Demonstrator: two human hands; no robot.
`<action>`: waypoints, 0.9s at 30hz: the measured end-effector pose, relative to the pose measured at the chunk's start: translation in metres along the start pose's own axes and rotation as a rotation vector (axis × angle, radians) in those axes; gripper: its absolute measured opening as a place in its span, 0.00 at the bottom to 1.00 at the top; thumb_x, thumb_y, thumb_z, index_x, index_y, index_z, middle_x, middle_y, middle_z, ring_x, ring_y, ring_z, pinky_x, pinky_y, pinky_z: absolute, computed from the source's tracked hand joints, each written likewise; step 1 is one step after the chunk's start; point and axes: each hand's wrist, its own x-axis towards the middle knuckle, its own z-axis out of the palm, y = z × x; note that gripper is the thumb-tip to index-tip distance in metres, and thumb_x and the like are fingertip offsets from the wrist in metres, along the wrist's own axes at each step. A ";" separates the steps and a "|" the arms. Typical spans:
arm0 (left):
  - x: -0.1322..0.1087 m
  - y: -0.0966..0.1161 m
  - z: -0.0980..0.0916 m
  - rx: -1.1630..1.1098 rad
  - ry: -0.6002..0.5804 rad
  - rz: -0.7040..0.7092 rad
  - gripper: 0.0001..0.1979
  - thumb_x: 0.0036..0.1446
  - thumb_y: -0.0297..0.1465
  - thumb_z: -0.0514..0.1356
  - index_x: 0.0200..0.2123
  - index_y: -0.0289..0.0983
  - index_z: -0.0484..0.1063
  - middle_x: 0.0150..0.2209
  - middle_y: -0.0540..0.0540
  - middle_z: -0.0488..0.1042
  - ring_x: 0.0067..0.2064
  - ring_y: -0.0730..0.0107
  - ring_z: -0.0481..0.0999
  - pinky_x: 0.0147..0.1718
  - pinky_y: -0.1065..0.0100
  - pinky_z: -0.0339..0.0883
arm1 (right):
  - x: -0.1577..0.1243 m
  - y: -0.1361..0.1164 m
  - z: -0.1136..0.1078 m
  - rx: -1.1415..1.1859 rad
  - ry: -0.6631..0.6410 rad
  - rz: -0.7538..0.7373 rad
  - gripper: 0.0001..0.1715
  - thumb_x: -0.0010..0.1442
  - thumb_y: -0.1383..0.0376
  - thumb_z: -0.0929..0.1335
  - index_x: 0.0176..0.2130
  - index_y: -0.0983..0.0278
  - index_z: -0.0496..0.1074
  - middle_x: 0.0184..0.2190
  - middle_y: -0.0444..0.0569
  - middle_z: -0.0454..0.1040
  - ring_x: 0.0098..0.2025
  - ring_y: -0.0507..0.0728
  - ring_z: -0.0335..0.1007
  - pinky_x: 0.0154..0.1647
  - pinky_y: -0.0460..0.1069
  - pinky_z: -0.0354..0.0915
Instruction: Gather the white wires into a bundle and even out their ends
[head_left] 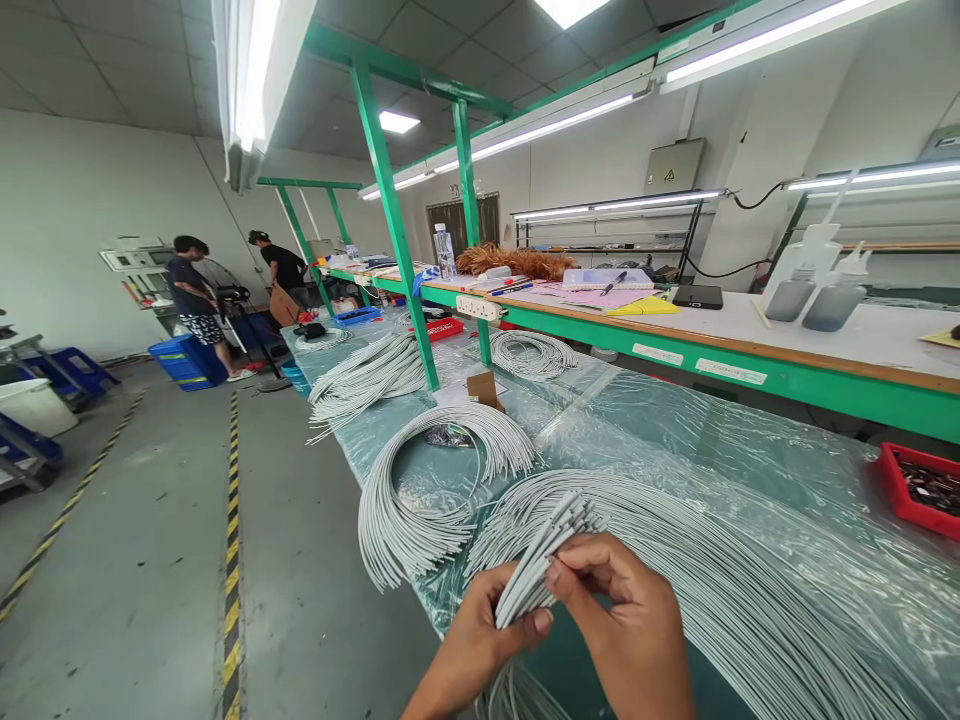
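Observation:
My left hand (pixel 487 630) is wrapped round a bundle of thin white cables (pixel 536 560), whose cut ends point up and away from me. At the bundle's right side my right hand (pixel 626 605) is closed, thumb and index finger pinching at the cables near their ends. Whether it grips one cable or several I cannot make out. Below and behind both hands, a large coil of the same white cables (pixel 720 540) spreads over the plastic-covered table. Just beyond lies a smaller coil of white cables (pixel 390 500), its ends fanned toward the table's left edge.
More cable coils (pixel 375 375) lie farther along the table (pixel 637 430). A red tray (pixel 922 490) of small dark parts sits at the right. Above the table runs a green-edged shelf (pixel 787 370) with squeeze bottles (pixel 836 295) and a phone (pixel 697 297). Two people (pixel 199 300) stand far left.

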 end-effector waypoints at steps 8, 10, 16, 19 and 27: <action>-0.001 -0.004 0.003 0.130 0.111 -0.037 0.15 0.43 0.37 0.65 0.34 0.36 0.73 0.27 0.51 0.66 0.28 0.70 0.61 0.29 0.70 0.59 | 0.009 -0.007 -0.014 0.035 0.089 0.087 0.09 0.50 0.61 0.70 0.25 0.64 0.69 0.24 0.47 0.74 0.25 0.54 0.72 0.25 0.46 0.70; 0.000 -0.008 0.004 0.154 0.188 -0.051 0.17 0.42 0.38 0.65 0.36 0.36 0.73 0.27 0.50 0.68 0.28 0.69 0.63 0.29 0.69 0.60 | 0.012 -0.006 -0.016 -0.038 0.078 0.032 0.08 0.52 0.62 0.69 0.26 0.64 0.68 0.23 0.45 0.73 0.25 0.53 0.72 0.26 0.45 0.70; 0.002 -0.009 0.005 0.219 0.224 -0.043 0.17 0.44 0.38 0.63 0.37 0.35 0.73 0.28 0.46 0.72 0.32 0.61 0.68 0.31 0.66 0.63 | 0.017 -0.002 -0.021 -0.529 0.182 -0.397 0.21 0.59 0.63 0.63 0.53 0.61 0.62 0.48 0.54 0.68 0.51 0.61 0.64 0.46 0.55 0.67; 0.001 -0.009 0.005 0.334 0.278 -0.015 0.16 0.44 0.35 0.63 0.38 0.35 0.73 0.34 0.43 0.74 0.37 0.57 0.69 0.37 0.63 0.63 | 0.018 -0.002 -0.017 -0.702 -0.006 -0.487 0.31 0.63 0.62 0.57 0.62 0.64 0.46 0.59 0.56 0.57 0.62 0.64 0.47 0.55 0.63 0.58; 0.002 -0.010 0.004 0.400 0.163 0.094 0.06 0.48 0.34 0.60 0.28 0.37 0.72 0.26 0.48 0.71 0.31 0.62 0.67 0.30 0.68 0.60 | 0.021 -0.008 -0.016 -0.615 -0.405 -0.421 0.32 0.61 0.55 0.60 0.61 0.59 0.50 0.59 0.50 0.59 0.61 0.62 0.51 0.62 0.66 0.40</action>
